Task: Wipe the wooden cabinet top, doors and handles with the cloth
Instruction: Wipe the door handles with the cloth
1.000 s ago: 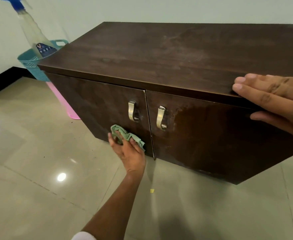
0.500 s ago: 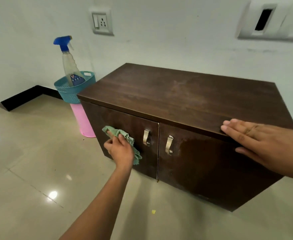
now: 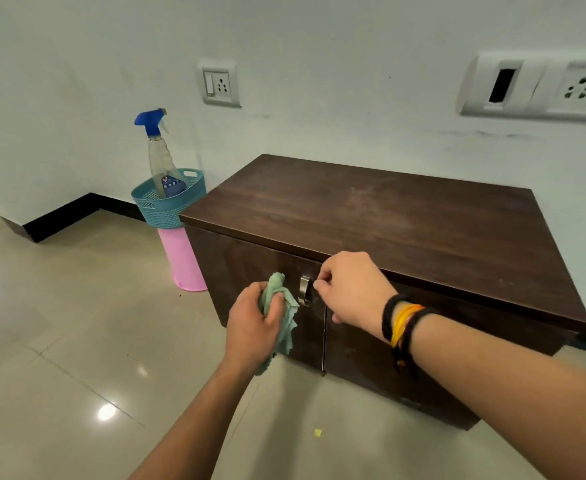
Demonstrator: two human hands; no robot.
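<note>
The dark wooden cabinet (image 3: 388, 230) stands against the wall, both doors closed. My left hand (image 3: 253, 327) grips a bunched green cloth (image 3: 277, 296) in front of the left door (image 3: 243, 271), just left of its metal handle (image 3: 304, 291). My right hand (image 3: 350, 289) has its fingers curled at the top of the right door (image 3: 371, 368), over the spot where the right handle sits. That handle is hidden behind the hand. Faint dusty streaks show on the cabinet top.
A spray bottle (image 3: 160, 157) stands in a teal basket (image 3: 167, 206) on a pink bin (image 3: 180, 261) at the cabinet's left end. Wall sockets (image 3: 219, 85) sit above. A small yellow scrap (image 3: 317, 433) lies on the glossy tiled floor.
My right hand left the cabinet's top edge and moved left and down to the right handle. My left hand carried the cloth rightwards next to the left handle. The view pulled back.
</note>
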